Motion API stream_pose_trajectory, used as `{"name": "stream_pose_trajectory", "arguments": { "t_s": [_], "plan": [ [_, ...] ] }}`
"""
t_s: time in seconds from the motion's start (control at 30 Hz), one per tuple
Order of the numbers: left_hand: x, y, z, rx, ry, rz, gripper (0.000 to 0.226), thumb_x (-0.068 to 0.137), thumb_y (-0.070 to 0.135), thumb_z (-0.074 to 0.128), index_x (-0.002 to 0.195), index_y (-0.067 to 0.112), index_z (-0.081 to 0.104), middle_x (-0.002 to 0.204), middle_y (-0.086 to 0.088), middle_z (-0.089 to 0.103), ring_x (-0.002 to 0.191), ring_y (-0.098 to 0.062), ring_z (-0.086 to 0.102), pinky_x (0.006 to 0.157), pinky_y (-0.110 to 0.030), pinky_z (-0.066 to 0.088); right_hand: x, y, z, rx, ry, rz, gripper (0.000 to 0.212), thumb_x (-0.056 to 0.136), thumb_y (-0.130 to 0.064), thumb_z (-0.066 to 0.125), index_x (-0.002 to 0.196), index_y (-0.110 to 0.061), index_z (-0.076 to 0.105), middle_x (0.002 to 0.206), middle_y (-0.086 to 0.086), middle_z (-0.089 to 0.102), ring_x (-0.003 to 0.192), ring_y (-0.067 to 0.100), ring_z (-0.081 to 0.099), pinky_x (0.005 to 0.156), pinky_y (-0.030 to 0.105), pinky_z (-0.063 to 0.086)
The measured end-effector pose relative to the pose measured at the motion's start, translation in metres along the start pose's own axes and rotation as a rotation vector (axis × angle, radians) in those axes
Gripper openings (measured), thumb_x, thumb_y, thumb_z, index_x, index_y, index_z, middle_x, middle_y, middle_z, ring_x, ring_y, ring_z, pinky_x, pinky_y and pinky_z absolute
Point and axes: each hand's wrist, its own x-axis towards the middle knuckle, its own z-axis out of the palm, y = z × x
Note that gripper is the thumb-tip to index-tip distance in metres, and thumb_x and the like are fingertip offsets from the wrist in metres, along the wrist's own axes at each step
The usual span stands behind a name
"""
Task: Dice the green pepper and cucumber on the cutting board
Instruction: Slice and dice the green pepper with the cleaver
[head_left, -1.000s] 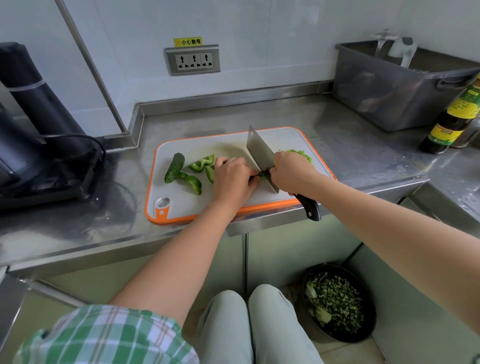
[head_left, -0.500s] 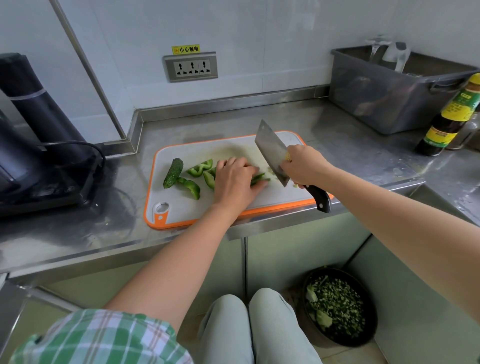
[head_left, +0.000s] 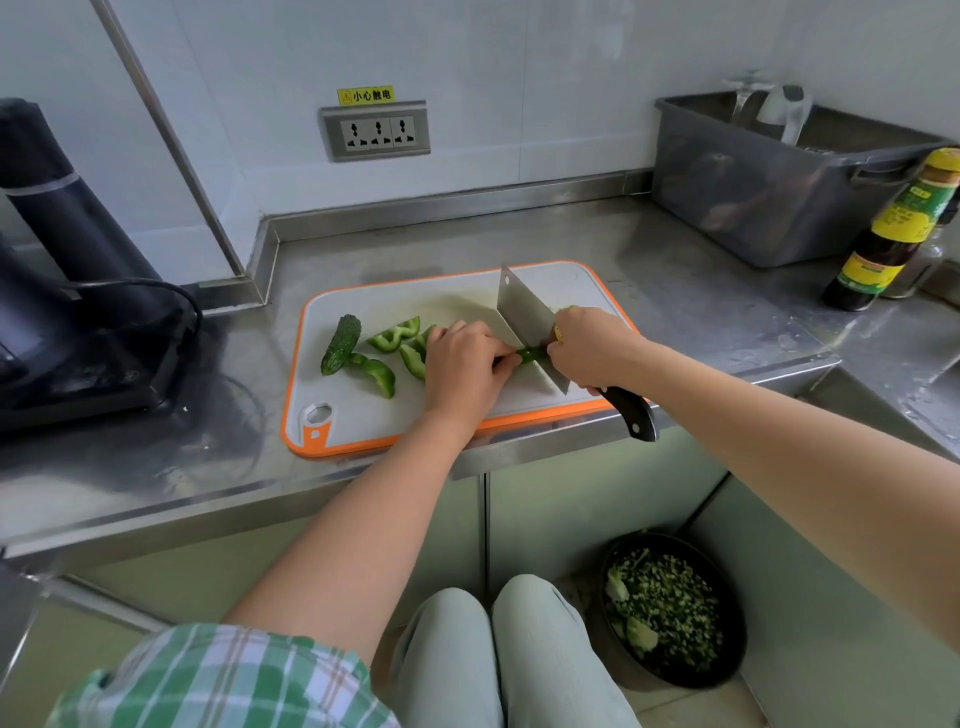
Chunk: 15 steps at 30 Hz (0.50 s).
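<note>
- On the steel counter (head_left: 675, 291), near its front edge, lies a white cutting board (head_left: 363, 415) with an orange rim.
- A person's right hand (head_left: 592, 348) is wrapped round the dark handle of a broad cleaver (head_left: 524, 322). The blade stands on edge, down across a strip of green pepper (head_left: 531, 355).
- The left hand (head_left: 462, 369), fingers curled and knuckles toward the blade, pins that strip to the board just beside the steel.
- More pepper pieces (head_left: 392, 338) lie left of that hand, not yet diced. At the far left lies a stub of cucumber (head_left: 340, 344), uncut, just beside one pepper piece.
- The step in hand looks like dicing the pepper. With the cucumber untouched, the task seems partway at best.
- The next move likely calls for lifting the blade and sliding the left fingers back along the strip. They should stay tucked, since they sit very close to the edge.
</note>
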Motion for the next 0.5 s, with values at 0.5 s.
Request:
{"name": "stream_pose_trajectory", "arguments": {
  "t_s": [0.5],
  "plan": [
    [0.000, 0.000, 0.002, 0.005, 0.022, 0.008, 0.005, 0.079, 0.031, 0.074, 0.081, 0.029, 0.078, 0.070, 0.000, 0.061, 0.071, -0.028, 0.055, 0.067, -0.031, 0.018, 0.000, 0.001, -0.008, 0.019, 0.014, -0.012, 0.009, 0.089, -0.006, 0.041, 0.091, -0.002, 0.049, 0.070, 0.015, 0.059, 0.041, 0.023, 0.054, 0.042, 0.026, 0.045]
  ]
}}
